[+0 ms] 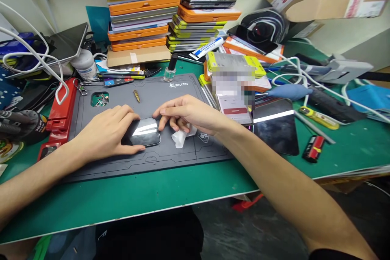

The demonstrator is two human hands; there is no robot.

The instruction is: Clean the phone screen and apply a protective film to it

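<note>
A black smartphone (142,131) lies flat on the grey work mat (170,158), its glossy screen reflecting a white light. My left hand (106,130) grips its left end, thumb along the near edge and fingers at the far edge. At the phone's right end is my right hand (190,113), with the index finger and thumb reaching toward the corner. The other fingers of that hand curl over a crumpled white tissue (179,139), which partly shows below them. Beyond the hands, a small brass-coloured piece (137,96) and a clear bottle with a black cap (170,69) stand or lie on the mat.
Stacked orange and white boxes (140,8) rise at the back. A dark tablet (276,130), a yellow cutter (319,118) and a blue air blower (289,91) lie right. A red holder (61,109) borders the mat's left. White cables hang at both sides.
</note>
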